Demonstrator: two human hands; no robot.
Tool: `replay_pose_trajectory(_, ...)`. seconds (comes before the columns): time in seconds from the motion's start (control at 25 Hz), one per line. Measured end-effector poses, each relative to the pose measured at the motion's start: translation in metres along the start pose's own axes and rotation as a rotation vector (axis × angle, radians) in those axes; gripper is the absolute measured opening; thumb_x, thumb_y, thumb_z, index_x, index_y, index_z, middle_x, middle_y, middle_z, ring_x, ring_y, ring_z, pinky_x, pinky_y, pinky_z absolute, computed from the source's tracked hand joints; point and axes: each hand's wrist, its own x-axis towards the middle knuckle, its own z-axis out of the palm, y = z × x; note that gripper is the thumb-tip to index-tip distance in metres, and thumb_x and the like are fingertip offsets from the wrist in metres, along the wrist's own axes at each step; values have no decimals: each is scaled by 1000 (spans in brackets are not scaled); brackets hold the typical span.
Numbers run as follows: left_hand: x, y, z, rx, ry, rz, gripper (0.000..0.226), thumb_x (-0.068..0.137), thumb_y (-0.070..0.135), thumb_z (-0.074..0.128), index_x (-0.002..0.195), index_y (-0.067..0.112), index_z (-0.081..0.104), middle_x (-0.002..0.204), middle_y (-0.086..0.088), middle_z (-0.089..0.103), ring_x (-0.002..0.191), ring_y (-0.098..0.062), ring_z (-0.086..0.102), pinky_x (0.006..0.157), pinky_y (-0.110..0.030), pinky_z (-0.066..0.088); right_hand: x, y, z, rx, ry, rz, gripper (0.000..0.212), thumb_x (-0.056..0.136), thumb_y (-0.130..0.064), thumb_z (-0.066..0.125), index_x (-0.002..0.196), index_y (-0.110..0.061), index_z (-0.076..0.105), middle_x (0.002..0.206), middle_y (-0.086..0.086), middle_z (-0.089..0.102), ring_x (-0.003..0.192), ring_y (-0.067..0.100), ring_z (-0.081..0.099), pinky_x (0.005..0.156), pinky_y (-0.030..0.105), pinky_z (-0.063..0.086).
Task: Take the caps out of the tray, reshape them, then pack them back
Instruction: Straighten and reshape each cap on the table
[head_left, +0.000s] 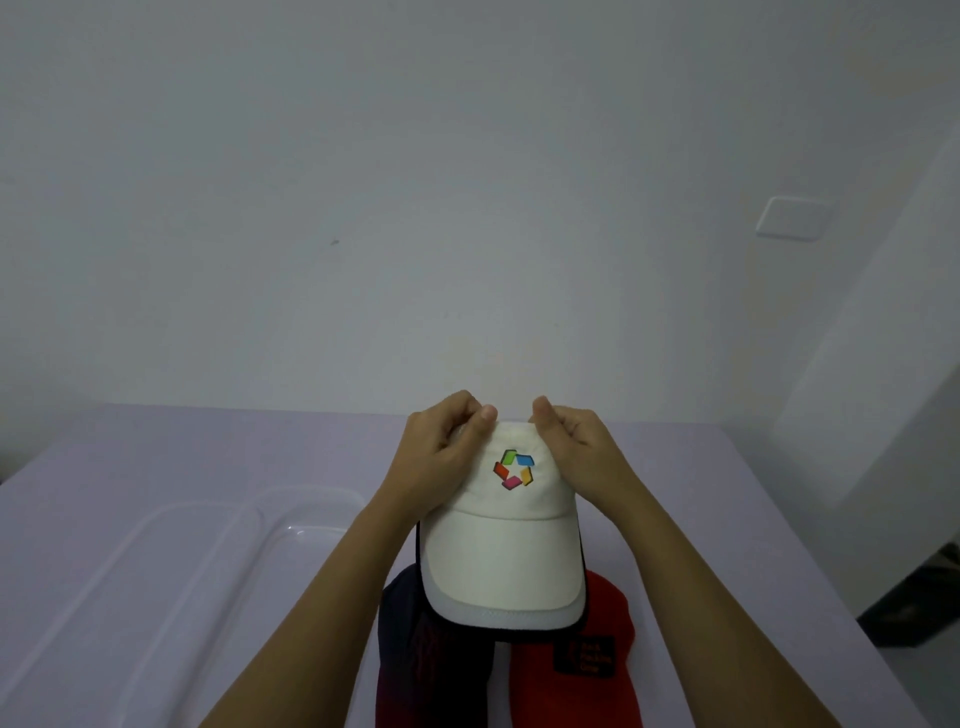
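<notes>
A white cap (501, 556) with a multicoloured logo on its front is held above the table, brim pointing toward me. My left hand (441, 457) pinches the crown at its upper left, and my right hand (576, 452) pinches it at the upper right. Under the brim lie a dark navy cap (431, 660) and, to its right, a red cap (576, 670) with a black label. A clear plastic tray (171, 566) sits on the table to the left, apart from the caps.
The lilac table (260, 457) reaches back to a plain white wall. A white switch plate (792, 217) is on the wall at the right. Something dark (919, 603) stands on the floor past the table's right edge.
</notes>
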Motion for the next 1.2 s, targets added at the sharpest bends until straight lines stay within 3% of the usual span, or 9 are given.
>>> replay_pose_trajectory(0.16,0,5,-7,-51,-136,-7,51,82,48,55,64,0,58,58,-14,58,53,-17,56,50,-25,42,-6,-1,-3,53,-74,-41,48,86,-45,41,76,-4,63,70,2,65,63,6,63,58,17,50)
replay_pose_trajectory(0.32,2,7,-13,-63,-128,-20,42,92,29,55,56,8,50,51,4,44,48,-8,42,47,-17,33,0,1,-6,28,-79,-62,50,82,-55,41,62,-10,51,60,1,53,55,9,52,54,17,42)
replay_pose_trajectory(0.48,-3,9,-13,-185,-51,-2,52,90,36,53,64,-8,49,58,-23,45,56,-22,48,53,-29,39,3,11,-7,107,47,-68,72,71,-80,38,57,-10,42,54,1,41,52,9,41,51,15,35)
replay_pose_trajectory(0.6,0,10,-18,-300,-2,10,61,86,42,51,67,-15,46,63,-34,46,59,-27,48,55,-33,39,2,36,-6,337,87,-3,61,77,-70,45,87,-13,64,88,0,67,83,8,62,78,26,50)
replay_pose_trajectory(0.72,2,11,-17,-300,57,49,62,85,44,51,62,-13,42,56,-24,42,55,-24,42,51,-30,35,-11,55,8,614,-48,95,83,69,-71,60,127,-13,51,131,13,56,121,30,53,104,50,41)
replay_pose_trajectory(0.8,3,7,-15,-249,127,60,58,85,42,52,58,-8,45,53,-23,45,52,-23,45,49,-29,36,-18,56,18,705,-90,160,93,61,-65,71,133,-12,45,134,12,55,122,30,54,101,47,45)
replay_pose_trajectory(0.88,5,3,-12,-217,186,71,49,86,38,53,54,1,48,47,-1,49,48,-13,48,46,-23,38,-21,55,24,787,-141,272,98,56,-60,78,136,-15,42,134,11,55,121,30,54,101,47,45)
replay_pose_trajectory(1.08,9,-8,-12,-132,173,80,46,88,35,53,49,12,43,44,8,42,45,-7,39,45,-22,33,-31,52,36,981,-206,326,76,72,-49,72,133,-12,49,133,14,57,121,31,55,93,39,51)
replay_pose_trajectory(1.2,6,-9,-9,-119,163,-55,34,95,37,44,78,17,66,73,4,65,67,-6,57,61,-21,46,-27,50,40,1020,-134,284,76,73,-49,71,135,-12,47,135,16,54,123,34,52,97,45,48)
